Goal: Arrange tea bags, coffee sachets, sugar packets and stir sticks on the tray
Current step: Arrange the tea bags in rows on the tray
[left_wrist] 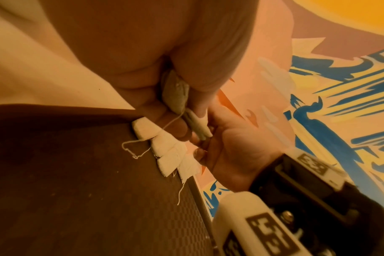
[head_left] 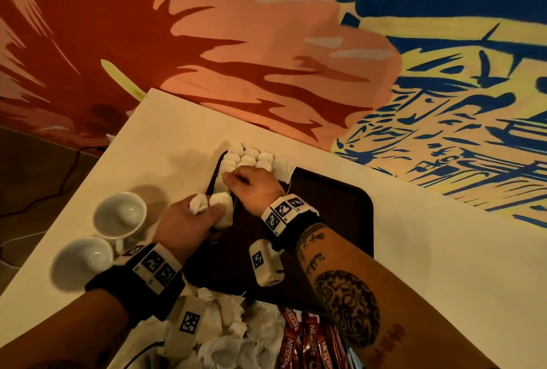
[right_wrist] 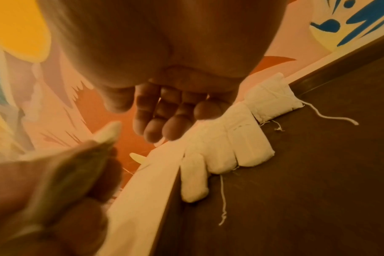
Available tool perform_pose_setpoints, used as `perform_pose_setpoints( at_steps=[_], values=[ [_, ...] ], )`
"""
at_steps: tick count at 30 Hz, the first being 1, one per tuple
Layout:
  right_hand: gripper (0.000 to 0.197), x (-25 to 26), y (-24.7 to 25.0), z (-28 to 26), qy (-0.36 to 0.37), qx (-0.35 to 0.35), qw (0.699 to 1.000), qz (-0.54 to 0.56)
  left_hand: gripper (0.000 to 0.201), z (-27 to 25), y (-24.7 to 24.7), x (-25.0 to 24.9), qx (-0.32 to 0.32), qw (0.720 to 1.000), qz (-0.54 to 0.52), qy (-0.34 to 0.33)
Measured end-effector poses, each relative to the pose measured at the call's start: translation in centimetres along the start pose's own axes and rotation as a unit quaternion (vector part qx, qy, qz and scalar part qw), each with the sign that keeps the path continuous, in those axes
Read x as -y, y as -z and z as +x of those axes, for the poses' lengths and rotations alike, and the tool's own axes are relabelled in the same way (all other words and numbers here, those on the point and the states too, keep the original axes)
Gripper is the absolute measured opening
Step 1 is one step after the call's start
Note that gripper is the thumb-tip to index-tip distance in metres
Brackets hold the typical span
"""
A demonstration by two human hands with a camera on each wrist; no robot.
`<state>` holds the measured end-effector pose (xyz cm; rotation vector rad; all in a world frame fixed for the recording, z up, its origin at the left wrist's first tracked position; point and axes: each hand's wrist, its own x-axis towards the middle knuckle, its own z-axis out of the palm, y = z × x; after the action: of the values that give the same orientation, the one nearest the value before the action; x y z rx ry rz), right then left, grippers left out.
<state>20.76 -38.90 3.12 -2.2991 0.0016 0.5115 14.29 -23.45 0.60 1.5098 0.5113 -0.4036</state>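
Observation:
A dark brown tray (head_left: 325,220) (left_wrist: 77,190) (right_wrist: 318,173) lies on the white table. White tea bags (head_left: 251,158) (left_wrist: 171,152) (right_wrist: 230,142) are lined up in rows at its far left corner, their strings trailing onto the tray. My left hand (head_left: 207,211) (left_wrist: 164,121) (right_wrist: 55,190) grips a bunch of tea bags (head_left: 220,205) (left_wrist: 175,93) at the tray's left edge. My right hand (head_left: 236,182) (left_wrist: 226,147) (right_wrist: 164,121) hovers just beyond it over the rows, fingers loosely curled and holding nothing.
Two white cups (head_left: 120,214) (head_left: 81,259) lie on their sides left of the tray. A heap of loose tea bags (head_left: 222,333) and red Nescafe sachets (head_left: 307,342) sit at the near edge. The table (head_left: 414,250) meets a painted wall behind.

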Motion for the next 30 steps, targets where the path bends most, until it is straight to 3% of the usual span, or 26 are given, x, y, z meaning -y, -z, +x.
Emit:
perform_pose_setpoints(
  at_steps=[3, 7, 11, 13, 19, 24, 30],
  values=[
    [0.027, 0.9, 0.0, -1.9, 0.01, 0.019, 0.999, 0.05, 0.009, -0.4, 0.0, -0.2, 0.0, 1.0, 0.009, -0.021],
    [0.007, 0.9, -0.2, -3.8, 0.042, 0.033, 0.998, 0.042, 0.035, -1.2, 0.0, -0.7, 0.045, 0.998, 0.021, -0.032],
    [0.011, 0.0, -0.2, -4.9, 0.037, -0.02, 0.997, 0.072, 0.017, -2.8, -0.3, -0.5, 0.028, 0.999, -0.018, -0.014],
    [0.008, -0.7, -0.5, -5.6, 0.033, -0.042, 0.994, 0.095, 0.016, -3.6, -0.5, -0.4, 0.033, 0.999, -0.018, -0.013],
    [0.004, -2.8, -1.5, -8.0, 0.04, -0.023, 0.993, 0.107, 0.009, -4.4, -0.2, 0.7, 0.038, 0.999, 0.008, -0.003],
    [0.004, -5.2, -1.1, -7.3, -0.031, -0.065, 0.997, 0.042, 0.016, -3.7, 0.9, 0.9, 0.001, 0.995, -0.081, 0.063],
    [0.006, -4.9, -1.5, -4.9, -0.065, 0.053, 0.994, -0.071, 0.024, -2.2, 2.2, 0.3, -0.001, 0.99, -0.12, 0.078]
  ],
)
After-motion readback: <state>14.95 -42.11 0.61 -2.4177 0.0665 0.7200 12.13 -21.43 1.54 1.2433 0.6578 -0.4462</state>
